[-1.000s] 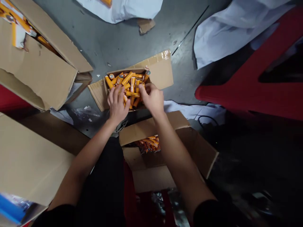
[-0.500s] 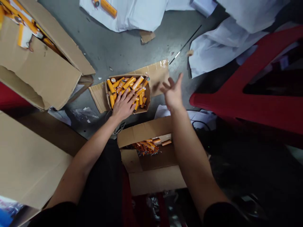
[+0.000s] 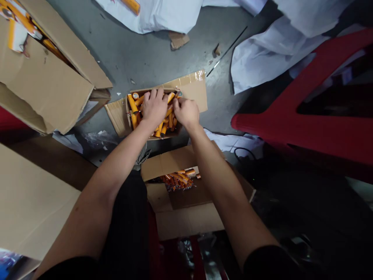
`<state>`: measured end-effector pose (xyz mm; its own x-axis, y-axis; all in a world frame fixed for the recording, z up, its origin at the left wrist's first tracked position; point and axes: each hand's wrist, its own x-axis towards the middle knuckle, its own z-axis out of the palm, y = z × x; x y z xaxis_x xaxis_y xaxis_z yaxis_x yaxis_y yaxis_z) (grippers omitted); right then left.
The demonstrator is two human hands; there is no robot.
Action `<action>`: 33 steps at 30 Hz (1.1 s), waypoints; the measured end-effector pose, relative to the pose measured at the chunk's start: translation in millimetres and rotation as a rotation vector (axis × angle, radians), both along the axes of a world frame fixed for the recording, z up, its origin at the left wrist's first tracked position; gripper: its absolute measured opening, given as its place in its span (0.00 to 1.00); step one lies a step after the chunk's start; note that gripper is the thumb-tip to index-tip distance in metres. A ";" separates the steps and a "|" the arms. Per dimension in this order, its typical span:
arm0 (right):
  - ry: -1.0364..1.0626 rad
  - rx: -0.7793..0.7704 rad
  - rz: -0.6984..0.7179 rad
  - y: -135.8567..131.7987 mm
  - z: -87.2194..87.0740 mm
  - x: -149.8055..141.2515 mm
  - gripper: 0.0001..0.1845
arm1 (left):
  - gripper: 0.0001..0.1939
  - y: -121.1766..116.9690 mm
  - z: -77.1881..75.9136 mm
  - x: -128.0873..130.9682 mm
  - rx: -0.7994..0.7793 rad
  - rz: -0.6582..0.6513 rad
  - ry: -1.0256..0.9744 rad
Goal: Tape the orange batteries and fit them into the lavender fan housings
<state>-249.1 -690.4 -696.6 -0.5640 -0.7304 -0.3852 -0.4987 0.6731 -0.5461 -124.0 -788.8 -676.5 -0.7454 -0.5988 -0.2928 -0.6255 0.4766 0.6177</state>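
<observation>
Grey floor (image 3: 128,50), littered with scraps, runs beneath the work area, with white sheeting (image 3: 171,17) at the far side and a red frame (image 3: 279,120) at the right. One small open carton (image 3: 117,118) sits at the centre, its flaps spread left and right, holding a loose heap of orange tubes (image 3: 132,103) lying at mixed angles. Both of the person's hands are over this heap. The left hand (image 3: 155,105) rests across the middle, fingers bent down among the tubes; whether they grip one cannot be told. The right hand (image 3: 188,113) is at the carton's right side, fingers curled inward; any tube in its grasp cannot be made out. Nearer stands a second open carton (image 3: 189,221), containing a cluster of similar tubes, partly overhung by the right forearm.
</observation>
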 end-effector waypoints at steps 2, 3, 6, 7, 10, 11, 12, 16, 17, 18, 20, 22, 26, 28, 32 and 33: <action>-0.015 -0.095 0.065 11.2 13.2 2.1 0.31 | 0.21 2.2 3.8 10.4 -0.049 0.006 0.020; -0.027 -0.160 0.091 19.3 22.1 3.6 0.32 | 0.20 4.7 8.8 19.7 -0.066 0.000 0.020; -0.041 -0.351 0.085 46.9 47.5 9.8 0.33 | 0.18 14.1 29.8 49.5 -0.031 -0.074 0.010; -0.032 -0.395 0.059 54.9 53.0 12.4 0.33 | 0.18 17.0 36.5 56.5 0.000 -0.114 0.012; 0.007 -0.459 -0.047 69.5 55.2 18.9 0.32 | 0.21 23.4 49.2 63.7 0.044 -0.207 0.031; 0.011 -0.468 -0.096 71.3 51.4 18.8 0.32 | 0.22 24.8 50.5 62.8 0.039 -0.222 0.041; 0.009 -0.474 -0.164 72.1 45.9 16.3 0.32 | 0.22 25.9 50.9 61.5 0.031 -0.237 0.057; -0.071 -0.548 -0.639 71.9 17.5 -20.4 0.29 | 0.17 30.9 48.5 64.1 0.071 -0.357 0.178; -0.132 -0.576 -0.749 72.0 11.1 -32.4 0.26 | 0.16 32.4 47.8 67.3 0.086 -0.355 0.200; -0.223 -0.603 -0.824 72.2 5.6 -42.7 0.22 | 0.16 33.7 47.0 70.9 0.091 -0.323 0.209; -0.459 -0.624 -0.888 73.2 -1.8 -53.5 0.09 | 0.20 34.7 44.4 77.7 0.073 -0.219 0.193; -0.642 -0.569 -0.927 75.1 -5.1 -50.3 0.10 | 0.24 32.4 40.2 83.8 0.037 -0.168 0.170; -0.648 -0.353 -1.089 83.3 -8.2 -28.6 0.19 | 0.20 21.7 27.7 102.2 -0.063 -0.037 0.139; -0.641 -0.373 -1.082 87.7 -12.4 -20.4 0.16 | 0.22 17.1 17.8 116.2 -0.143 0.181 0.108; -0.733 -0.393 -0.877 88.8 -26.0 -1.8 0.26 | 0.29 12.8 -12.2 139.7 -0.126 0.550 0.024; -0.734 -0.350 -0.807 86.8 -29.6 4.2 0.28 | 0.28 12.5 -20.6 142.1 -0.065 0.599 0.012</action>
